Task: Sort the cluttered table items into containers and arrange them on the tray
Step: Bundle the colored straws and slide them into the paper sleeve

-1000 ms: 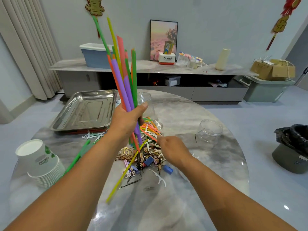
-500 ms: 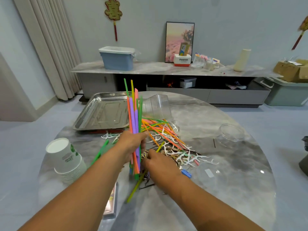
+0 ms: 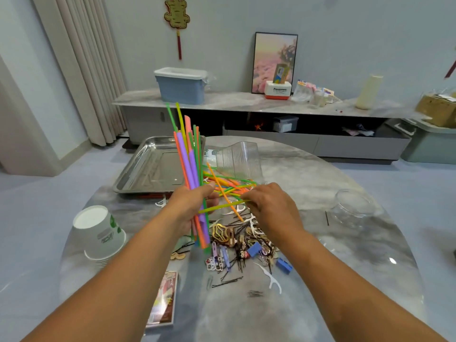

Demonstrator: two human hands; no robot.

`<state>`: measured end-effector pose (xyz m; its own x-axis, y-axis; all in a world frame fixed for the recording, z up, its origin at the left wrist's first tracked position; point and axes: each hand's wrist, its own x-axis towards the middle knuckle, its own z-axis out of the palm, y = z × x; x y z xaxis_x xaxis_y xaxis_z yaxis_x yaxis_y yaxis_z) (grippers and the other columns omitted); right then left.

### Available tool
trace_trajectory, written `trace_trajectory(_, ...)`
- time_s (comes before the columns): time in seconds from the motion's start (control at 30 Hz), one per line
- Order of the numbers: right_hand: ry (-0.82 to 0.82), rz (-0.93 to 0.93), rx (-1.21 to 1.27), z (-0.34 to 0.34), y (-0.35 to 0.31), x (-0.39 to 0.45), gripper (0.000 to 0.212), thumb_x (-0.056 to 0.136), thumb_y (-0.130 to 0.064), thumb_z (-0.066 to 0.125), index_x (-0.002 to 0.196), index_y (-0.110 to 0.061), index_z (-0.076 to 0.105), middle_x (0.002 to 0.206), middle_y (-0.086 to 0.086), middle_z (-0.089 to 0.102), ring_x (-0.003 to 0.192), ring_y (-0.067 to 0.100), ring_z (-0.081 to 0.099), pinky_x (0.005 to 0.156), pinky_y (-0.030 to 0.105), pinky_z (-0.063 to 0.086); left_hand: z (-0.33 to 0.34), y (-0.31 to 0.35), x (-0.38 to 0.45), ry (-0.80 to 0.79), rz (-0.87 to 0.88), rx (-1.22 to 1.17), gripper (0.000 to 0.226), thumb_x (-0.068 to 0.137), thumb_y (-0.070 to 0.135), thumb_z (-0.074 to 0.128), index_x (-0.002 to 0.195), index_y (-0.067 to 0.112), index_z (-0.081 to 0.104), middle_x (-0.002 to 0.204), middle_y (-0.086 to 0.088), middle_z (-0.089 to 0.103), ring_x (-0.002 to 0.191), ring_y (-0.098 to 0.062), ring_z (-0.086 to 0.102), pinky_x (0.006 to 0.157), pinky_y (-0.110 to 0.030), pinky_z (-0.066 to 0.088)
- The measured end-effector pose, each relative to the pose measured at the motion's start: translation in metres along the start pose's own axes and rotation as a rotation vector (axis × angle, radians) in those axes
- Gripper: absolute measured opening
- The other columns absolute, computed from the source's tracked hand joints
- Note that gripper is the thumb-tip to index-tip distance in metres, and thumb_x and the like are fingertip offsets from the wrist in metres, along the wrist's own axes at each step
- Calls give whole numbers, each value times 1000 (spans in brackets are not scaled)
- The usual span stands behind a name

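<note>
My left hand (image 3: 191, 208) grips an upright bundle of coloured straws (image 3: 188, 154) above the round marble table (image 3: 320, 304). My right hand (image 3: 269, 206) pinches a yellow-green straw (image 3: 219, 206) and an orange straw (image 3: 223, 192) pulled from the loose straw pile (image 3: 229, 185). Below the hands lies a heap of hair clips, bobby pins and floss picks (image 3: 243, 248). A steel tray (image 3: 153, 166) sits at the table's far left. A stack of clear plastic cups (image 3: 238, 159) lies on its side behind the straws.
A stack of upturned paper cups (image 3: 97, 233) stands at the left. A clear glass bowl (image 3: 352, 208) sits upside down at the right. A small printed box (image 3: 164, 299) lies near the front edge. A low sideboard (image 3: 246, 102) stands behind the table.
The straw bundle in my left hand has come down lower. My right hand moved from the clip heap up to the loose straws and picked two up.
</note>
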<state>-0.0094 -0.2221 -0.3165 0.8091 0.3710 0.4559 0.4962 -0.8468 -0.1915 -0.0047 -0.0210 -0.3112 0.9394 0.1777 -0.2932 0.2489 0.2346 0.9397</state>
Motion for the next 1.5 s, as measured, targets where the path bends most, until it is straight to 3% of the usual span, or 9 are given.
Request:
trace_trajectory(0.27, 6, 267, -20, 1, 26, 11, 24, 99, -30, 65, 121, -29, 74, 108, 1, 74, 103, 28, 60, 82, 40, 50, 17, -4, 6, 31, -71, -208, 21, 97, 18, 67, 104, -2, 63, 99, -20, 73, 78, -26, 72, 71, -35, 62)
trace_trajectory(0.47, -94, 497, 342, 9, 5, 21, 19, 91, -35, 71, 108, -32, 77, 93, -7, 77, 82, 15, 69, 71, 33, 53, 37, -16, 6, -67, -91, -209, 24, 93, 22, 71, 103, 1, 66, 106, -17, 74, 97, -29, 71, 90, -44, 58)
trace_trajectory(0.63, -221, 319, 335, 16, -29, 27, 29, 85, -11, 57, 101, -25, 76, 87, 5, 74, 79, 25, 65, 67, 35, 51, 51, -27, 10, 79, -23, -205, 29, 86, 19, 79, 102, 4, 61, 85, -19, 64, 80, -29, 60, 79, -47, 53)
trace_trajectory(0.8, -339, 393, 777, 13, -21, 37, 36, 89, -10, 62, 97, -39, 80, 84, -18, 75, 62, -1, 59, 64, 23, 47, 32, -26, 32, 241, 28, -161, 27, 84, 1, 75, 107, -8, 64, 89, -25, 71, 73, -30, 68, 68, -39, 57)
trace_trajectory(0.9, -86, 585, 780, 23, -1, 58, 20, 88, -24, 76, 100, -39, 75, 102, -12, 74, 95, 10, 69, 84, 33, 55, 27, -23, 42, 184, -6, -224, 22, 87, -3, 71, 106, -12, 65, 78, -19, 74, 63, -22, 73, 52, -29, 57)
trace_trajectory(0.97, 27, 684, 579, 38, 17, 78, 54, 84, -34, 80, 134, -27, 60, 128, 1, 61, 120, 23, 57, 100, 44, 50, 21, -24, 52, 166, -28, -225, 21, 89, 1, 72, 106, -9, 67, 77, -14, 76, 63, -18, 74, 51, -26, 56)
trace_trajectory(1.07, 66, 742, 451, 46, 37, 100, 97, 76, -45, 85, 155, -25, 31, 151, 11, 41, 138, 33, 38, 110, 51, 40, 17, -25, 54, 150, -9, -224, 22, 90, 7, 74, 108, -2, 68, 76, -9, 77, 60, -14, 71, 53, -24, 56)
trace_trajectory(1.23, -36, 747, 568, 65, 55, 144, 134, 63, -54, 92, 161, -31, 3, 163, 14, 27, 148, 39, 29, 117, 55, 32, 19, -6, 68, 58, 51, -262, 16, 90, 13, 75, 101, 5, 66, 69, -3, 72, 60, -13, 68, 56, -25, 56)
trace_trajectory(1.5, -18, 707, 806, 91, 69, 158, 126, 72, -24, 92, 160, -33, 2, 163, 15, 26, 148, 33, 30, 118, 47, 34, 19, 4, 91, 37, 24, -236, 21, 89, 22, 77, 92, 6, 64, 59, -2, 63, 51, -14, 61, 49, -24, 52)
